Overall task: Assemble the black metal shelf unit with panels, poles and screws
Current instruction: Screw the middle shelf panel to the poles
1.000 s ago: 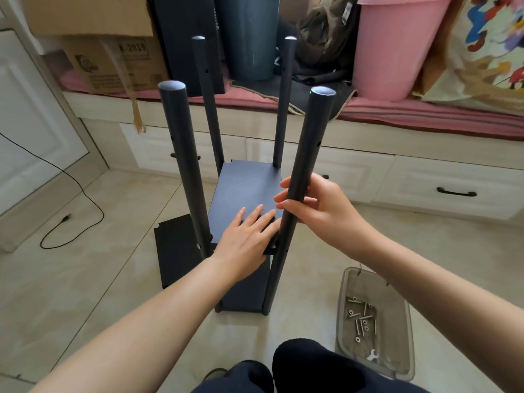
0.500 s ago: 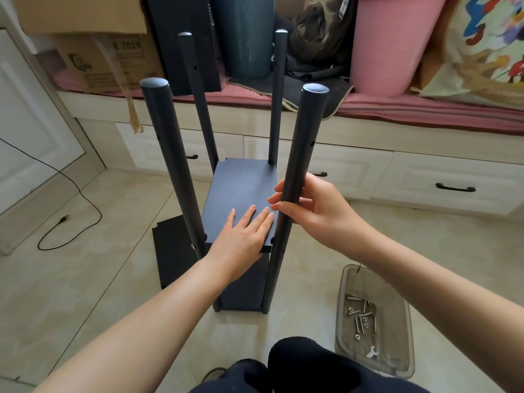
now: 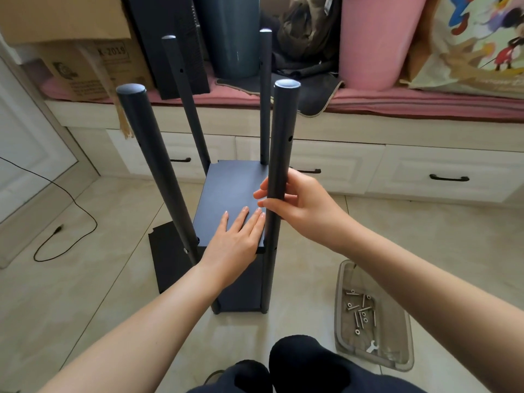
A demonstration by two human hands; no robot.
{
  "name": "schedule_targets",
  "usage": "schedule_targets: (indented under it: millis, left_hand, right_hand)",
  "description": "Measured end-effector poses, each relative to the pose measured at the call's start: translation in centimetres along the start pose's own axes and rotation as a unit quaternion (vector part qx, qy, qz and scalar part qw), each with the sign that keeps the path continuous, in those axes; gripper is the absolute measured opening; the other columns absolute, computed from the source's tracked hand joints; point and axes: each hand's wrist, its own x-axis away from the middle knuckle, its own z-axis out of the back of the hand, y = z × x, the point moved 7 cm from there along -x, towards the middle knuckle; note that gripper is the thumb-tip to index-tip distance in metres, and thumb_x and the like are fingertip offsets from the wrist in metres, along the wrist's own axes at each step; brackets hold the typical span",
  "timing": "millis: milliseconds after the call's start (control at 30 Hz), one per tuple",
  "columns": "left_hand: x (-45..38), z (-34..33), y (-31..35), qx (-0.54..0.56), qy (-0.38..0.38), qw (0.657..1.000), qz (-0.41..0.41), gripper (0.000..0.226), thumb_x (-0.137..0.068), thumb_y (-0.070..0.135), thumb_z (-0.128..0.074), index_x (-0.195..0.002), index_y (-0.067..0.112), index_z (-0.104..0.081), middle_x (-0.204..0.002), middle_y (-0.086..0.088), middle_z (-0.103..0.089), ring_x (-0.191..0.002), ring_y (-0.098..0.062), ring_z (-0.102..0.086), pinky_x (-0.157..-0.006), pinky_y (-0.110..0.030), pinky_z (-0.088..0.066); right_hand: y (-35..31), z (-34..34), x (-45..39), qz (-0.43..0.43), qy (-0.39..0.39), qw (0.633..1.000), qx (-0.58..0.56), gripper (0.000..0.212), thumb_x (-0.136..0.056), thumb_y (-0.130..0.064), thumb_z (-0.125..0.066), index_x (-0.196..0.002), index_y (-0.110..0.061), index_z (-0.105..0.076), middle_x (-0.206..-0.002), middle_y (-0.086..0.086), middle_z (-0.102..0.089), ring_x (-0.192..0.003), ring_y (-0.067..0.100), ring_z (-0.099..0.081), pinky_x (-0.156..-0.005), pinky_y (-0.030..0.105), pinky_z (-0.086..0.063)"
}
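Beige tile floor (image 3: 85, 279) is carrying the half-built shelf unit (image 3: 232, 194), standing just in front of white drawers (image 3: 425, 171). Left hand (image 3: 235, 242) is lying flat on the upper panel, fingers straight and slightly spread. Right hand (image 3: 300, 202) is curling around the front-right pole (image 3: 280, 154). Screws (image 3: 360, 310) are sitting in a clear tray (image 3: 402, 350) off to the right.
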Motion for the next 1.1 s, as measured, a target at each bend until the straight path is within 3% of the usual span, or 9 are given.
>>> schedule_targets:
  millis: [167, 533, 633, 800, 900, 1100]
  left_hand:
    - [0.0, 0.4, -0.3, 0.004, 0.0, 1.0, 0.006, 0.075, -0.105, 0.024, -0.049, -0.16, 0.01, 0.0, -0.169, -0.008, 0.001, -0.155, -0.03, 0.006, -0.122, -0.059, -0.007]
    - [0.1, 0.5, 0.4, 0.005, 0.003, 1.0, 0.002, 0.065, -0.107, 0.024, -0.043, -0.16, 0.009, -0.009, -0.169, -0.009, -0.003, -0.155, -0.033, 0.003, -0.122, -0.062, -0.011]
    - [0.2, 0.5, 0.3, 0.026, 0.0, 1.0, 0.0, 0.068, -0.105, 0.034, -0.043, -0.16, 0.011, -0.01, -0.169, -0.006, -0.004, -0.155, -0.032, 0.003, -0.123, -0.06, -0.011]
    - [0.3, 0.5, 0.3, 0.051, -0.027, 0.998, -0.004, 0.097, -0.092, 0.064, -0.047, -0.161, 0.014, 0.0, -0.169, -0.002, 0.005, -0.155, -0.029, 0.01, -0.123, -0.06, -0.004]
    - [0.3, 0.7, 0.4, 0.046, -0.024, 0.999, 0.011, 0.104, -0.088, 0.081, -0.031, -0.161, 0.015, 0.004, -0.168, -0.001, 0.007, -0.155, -0.028, 0.009, -0.124, -0.058, -0.002]
    - [0.3, 1.0, 0.7, 0.04, -0.005, 0.999, 0.022, 0.09, -0.091, 0.072, -0.012, -0.162, 0.017, -0.005, -0.169, -0.001, -0.004, -0.156, -0.026, 0.001, -0.124, -0.055, -0.008]
  right_hand:
    - [0.1, -0.2, 0.2, 0.003, 0.002, 1.0, 0.005, 0.021, -0.093, -0.004, -0.064, -0.108, -0.015, -0.055, -0.104, 0.0, -0.069, -0.102, 0.007, -0.068, -0.092, 0.03, -0.056]
    - [0.4, -0.3, -0.2, -0.004, 0.004, 1.0, 0.003, 0.021, -0.093, -0.007, -0.065, -0.107, -0.019, -0.054, -0.102, -0.002, -0.07, -0.101, 0.01, -0.068, -0.093, 0.034, -0.056]
    - [0.6, -0.3, -0.1, -0.006, 0.001, 1.0, -0.008, 0.021, -0.093, -0.006, -0.065, -0.107, -0.019, -0.055, -0.102, 0.0, -0.071, -0.102, 0.013, -0.068, -0.094, 0.038, -0.055]
    - [0.8, -0.3, -0.1, -0.008, 0.003, 1.0, -0.018, 0.022, -0.093, -0.006, -0.065, -0.11, -0.016, -0.056, -0.103, 0.001, -0.071, -0.103, 0.013, -0.068, -0.095, 0.04, -0.055]
    - [0.8, -0.3, 0.0, -0.01, 0.004, 1.0, -0.029, 0.023, -0.093, -0.005, -0.064, -0.111, -0.016, -0.056, -0.103, 0.001, -0.071, -0.103, 0.013, -0.068, -0.096, 0.04, -0.055]
    - [1.4, 0.1, 0.1, -0.017, 0.019, 0.999, -0.046, 0.028, -0.09, -0.006, -0.068, -0.117, -0.012, -0.06, -0.112, 0.003, -0.071, -0.108, 0.014, -0.068, -0.097, 0.039, -0.054]
